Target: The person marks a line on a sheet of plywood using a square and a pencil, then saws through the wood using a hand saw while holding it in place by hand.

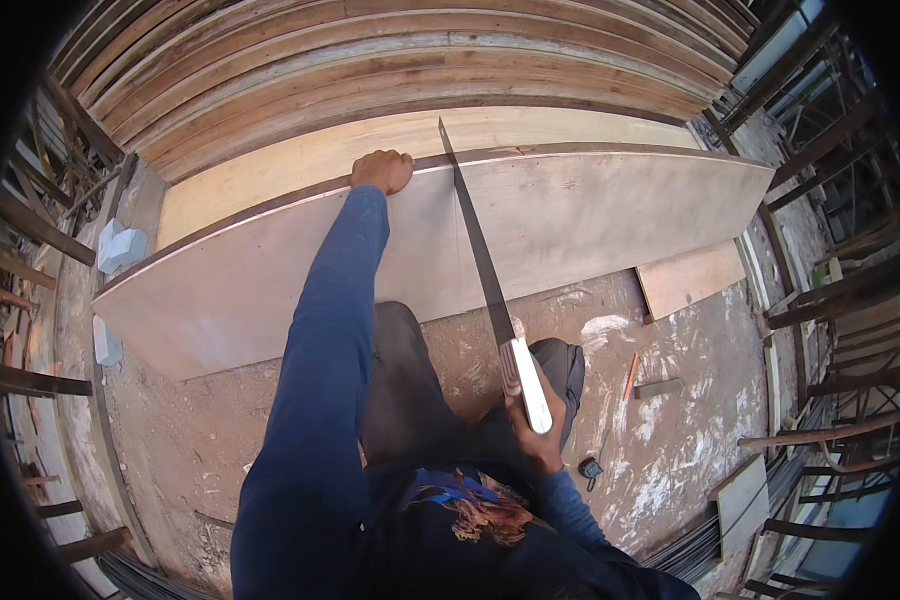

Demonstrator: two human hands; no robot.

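A long plywood board (570,210) stands tilted on its lower edge in front of my knees, a dark strip running along its upper edge. My left hand (382,172) is closed over that upper edge, left of the saw. In my right hand (542,430), low and right of centre, is the pale handle of a handsaw (482,265). Its long dark blade slants up and away across the board's upper edge, and the tip extends past it. A thin line runs down the board's face beside the blade. Some right-hand fingers are hidden behind the handle.
Behind the board lies a pale wood panel (570,125) before stacked planks (420,65). A plywood offcut (690,280), orange pencil (632,376), short wood strip (658,388) and tape measure (590,470) lie to the right. Pale blocks (122,246) sit at the left.
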